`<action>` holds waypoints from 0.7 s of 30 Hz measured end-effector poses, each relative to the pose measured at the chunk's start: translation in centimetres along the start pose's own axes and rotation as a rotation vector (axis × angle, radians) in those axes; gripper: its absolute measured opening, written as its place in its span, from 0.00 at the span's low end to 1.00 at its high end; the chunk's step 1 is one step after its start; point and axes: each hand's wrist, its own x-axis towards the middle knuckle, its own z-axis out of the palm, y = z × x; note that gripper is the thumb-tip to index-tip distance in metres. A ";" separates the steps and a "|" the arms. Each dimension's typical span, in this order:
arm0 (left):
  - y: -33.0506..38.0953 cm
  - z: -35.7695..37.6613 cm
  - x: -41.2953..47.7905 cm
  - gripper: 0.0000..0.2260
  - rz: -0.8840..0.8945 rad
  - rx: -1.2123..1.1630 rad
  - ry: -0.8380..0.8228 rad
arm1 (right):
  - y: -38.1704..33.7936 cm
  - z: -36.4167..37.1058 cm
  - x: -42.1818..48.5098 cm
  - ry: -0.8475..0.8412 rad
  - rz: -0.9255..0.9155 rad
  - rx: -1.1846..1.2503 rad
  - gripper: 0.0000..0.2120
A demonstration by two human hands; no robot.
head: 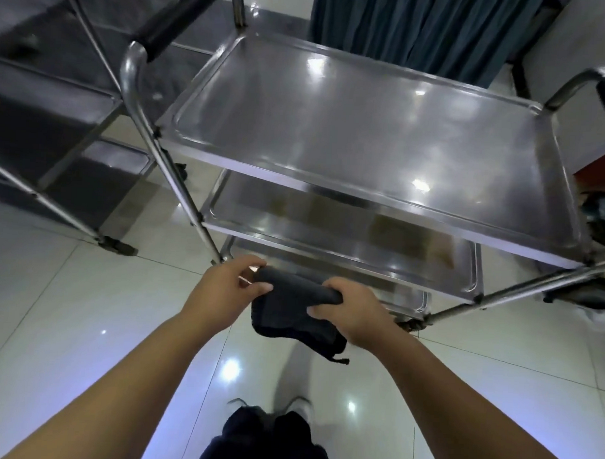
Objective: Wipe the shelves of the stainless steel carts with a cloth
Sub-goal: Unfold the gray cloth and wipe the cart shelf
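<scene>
Cloth (296, 318): dark, looks soft, limp and light; held in the air at 6 o'clock from the top shelf (366, 135).
Left hand (223, 288): fingers (248, 261) pinch one end.
Right hand (355, 312): fingers curl round the other.
Hold: probably best folded under one palm.

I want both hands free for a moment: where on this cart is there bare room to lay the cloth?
The top shelf is bare from rim to rim. The middle shelf shows only a front strip, tight under the top one. The bottom shelf is mostly hidden behind the cloth.
</scene>
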 end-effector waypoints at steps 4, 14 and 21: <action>-3.8 -0.4 3.3 0.08 -0.088 -0.050 0.092 | 1.7 1.9 4.8 0.045 0.066 0.068 0.06; -16.8 -1.1 14.7 0.14 -0.080 -0.119 0.309 | 3.3 6.5 21.0 0.496 -0.101 0.011 0.07; -24.4 0.0 22.9 0.35 -0.044 -0.121 0.557 | 2.2 13.6 31.4 0.564 -0.413 -0.287 0.22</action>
